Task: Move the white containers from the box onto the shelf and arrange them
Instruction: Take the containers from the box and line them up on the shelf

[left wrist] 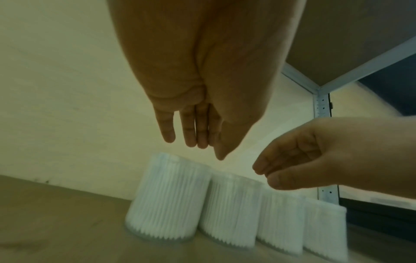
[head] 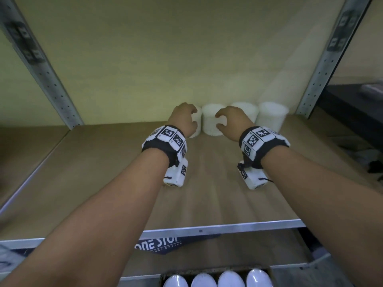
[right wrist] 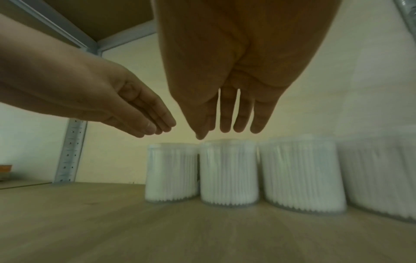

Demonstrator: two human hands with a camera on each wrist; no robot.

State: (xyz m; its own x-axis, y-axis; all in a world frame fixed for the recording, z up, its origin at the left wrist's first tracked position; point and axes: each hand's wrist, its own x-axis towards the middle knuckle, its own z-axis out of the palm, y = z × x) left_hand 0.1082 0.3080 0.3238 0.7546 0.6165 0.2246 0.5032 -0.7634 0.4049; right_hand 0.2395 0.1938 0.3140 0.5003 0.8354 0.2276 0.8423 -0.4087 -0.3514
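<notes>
Standing along the back of the wooden shelf (head: 207, 183) is a row of four white containers (right wrist: 227, 172), upright and side by side against the wall, so part of the job looks done. Below the shelf's front edge, the box (head: 215, 272) shows four more white tops (head: 205, 280) waiting to be moved; whether it holds others is cut off by the frame. The left hand (head: 184, 119) and right hand (head: 232, 121) hover just above the row's left end, fingers loosely extended, palms facing each other, apart and holding nothing, neither plainly touching a container.
</notes>
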